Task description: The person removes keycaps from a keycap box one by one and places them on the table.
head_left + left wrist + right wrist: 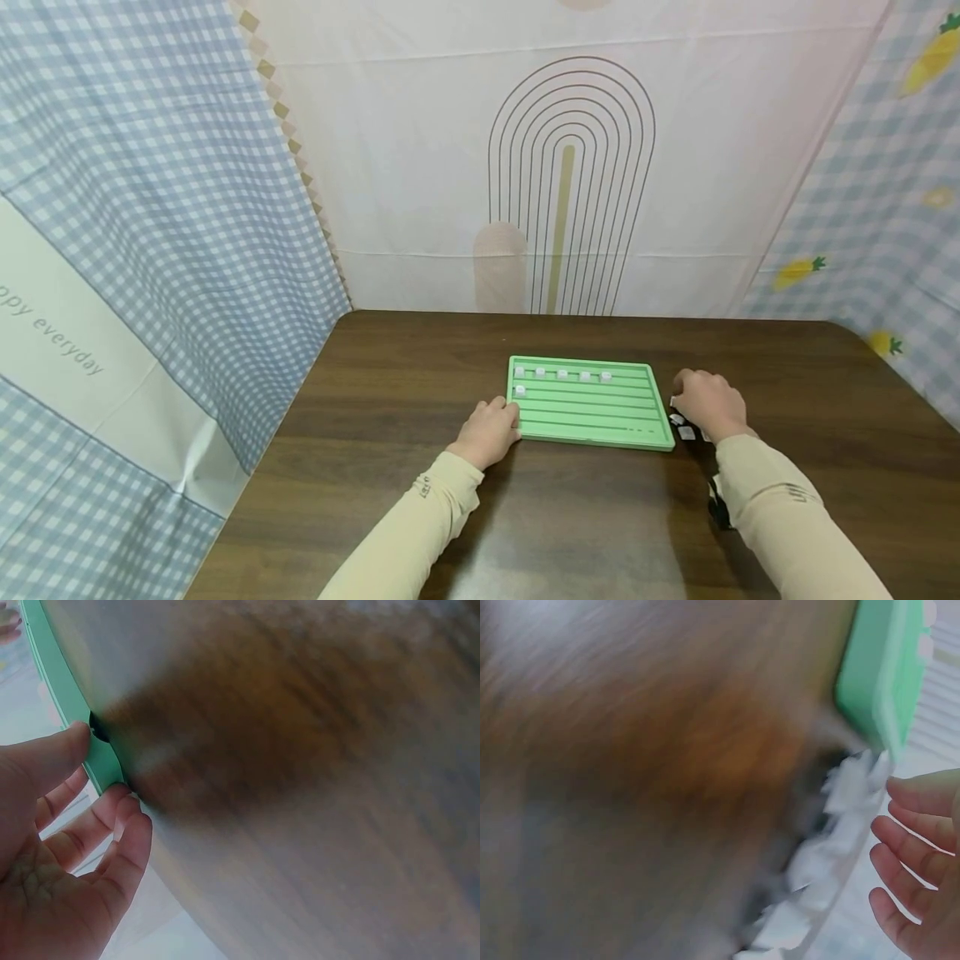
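A light green tray-like board (pixel 585 412) with raised rows lies on the brown table. Several small white blocks (pixel 562 375) stand spaced along its top row, and one white block (pixel 521 390) sits at the left of the second row. My left hand (pixel 487 432) grips the board's near left corner, the thumb on the front side and fingers round the left edge. Just right of the board, my right hand (pixel 711 403) reaches down over loose white pieces (pixel 686 432). In the right wrist view its fingers are slightly bent and apart, the thumb tip right at a white piece (pixel 847 784).
More black and white pieces (pixel 718 504) lie on the table (pixel 420 367), partly hidden under the right forearm. A pale patterned cloth (pixel 420 167) hangs behind the table, and blue checked cloth (pixel 187 167) hangs at the left side.
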A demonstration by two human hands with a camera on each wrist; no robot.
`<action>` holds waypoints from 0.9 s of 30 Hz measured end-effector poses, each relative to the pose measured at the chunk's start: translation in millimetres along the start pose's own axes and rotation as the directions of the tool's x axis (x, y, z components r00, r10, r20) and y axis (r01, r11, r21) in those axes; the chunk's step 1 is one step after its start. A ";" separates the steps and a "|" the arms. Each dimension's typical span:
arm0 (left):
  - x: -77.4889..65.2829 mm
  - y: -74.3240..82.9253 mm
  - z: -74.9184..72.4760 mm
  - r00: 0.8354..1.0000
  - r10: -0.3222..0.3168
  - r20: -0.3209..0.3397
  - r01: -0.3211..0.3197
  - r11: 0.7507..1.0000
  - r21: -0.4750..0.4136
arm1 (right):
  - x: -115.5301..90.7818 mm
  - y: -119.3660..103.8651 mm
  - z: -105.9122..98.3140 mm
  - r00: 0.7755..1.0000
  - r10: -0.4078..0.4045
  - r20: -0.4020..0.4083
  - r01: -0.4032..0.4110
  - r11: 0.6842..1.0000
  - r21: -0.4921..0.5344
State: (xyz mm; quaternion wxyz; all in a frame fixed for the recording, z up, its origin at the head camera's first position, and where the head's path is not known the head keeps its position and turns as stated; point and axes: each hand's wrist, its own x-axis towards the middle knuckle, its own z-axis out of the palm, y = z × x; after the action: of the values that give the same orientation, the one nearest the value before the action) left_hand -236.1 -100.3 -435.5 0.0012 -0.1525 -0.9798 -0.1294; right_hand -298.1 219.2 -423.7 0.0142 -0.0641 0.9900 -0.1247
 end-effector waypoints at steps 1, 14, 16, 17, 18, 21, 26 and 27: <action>-0.3 -0.1 -0.6 1.000 -0.002 0.000 0.002 1.000 0.002 | 1.3 -4.7 -1.1 1.000 -0.011 -0.017 0.012 1.000 0.009; -2.7 -0.5 0.8 1.000 -0.012 0.009 0.012 1.000 -0.001 | 30.6 -107.0 34.0 0.978 -0.143 -0.153 0.157 0.984 0.085; -2.3 -0.9 1.0 1.000 -0.012 0.006 0.012 1.000 0.005 | 34.0 -125.1 40.1 0.976 -0.164 -0.144 0.178 0.980 0.086; -2.1 -0.8 0.9 1.000 -0.012 0.002 0.012 1.000 0.008 | 35.2 -133.5 42.7 0.975 -0.173 -0.139 0.187 0.978 0.088; -1.9 -0.8 0.6 1.000 -0.010 -0.003 0.010 1.000 0.010 | 36.2 -141.3 45.2 0.974 -0.183 -0.132 0.196 0.977 0.089; -1.5 -0.1 -0.2 1.000 -0.009 -0.010 0.009 1.000 0.022 | 38.1 -159.9 51.5 0.970 -0.211 -0.123 0.223 0.971 0.090; -1.3 0.9 -0.2 1.000 -0.009 -0.013 0.009 0.999 0.031 | 39.0 -176.8 59.6 0.962 -0.251 -0.107 0.260 0.962 0.085; -1.2 1.0 -0.2 1.000 -0.007 -0.014 0.008 0.999 0.034 | 39.2 -178.4 61.0 0.962 -0.255 -0.103 0.263 0.961 0.079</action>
State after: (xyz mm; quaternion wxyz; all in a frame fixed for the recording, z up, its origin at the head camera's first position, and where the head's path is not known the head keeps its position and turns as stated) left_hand -234.7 -99.8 -435.2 0.0098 -0.1479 -0.9824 -0.1136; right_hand -312.3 27.7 -438.9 -0.0447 -0.1867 0.9659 -0.1735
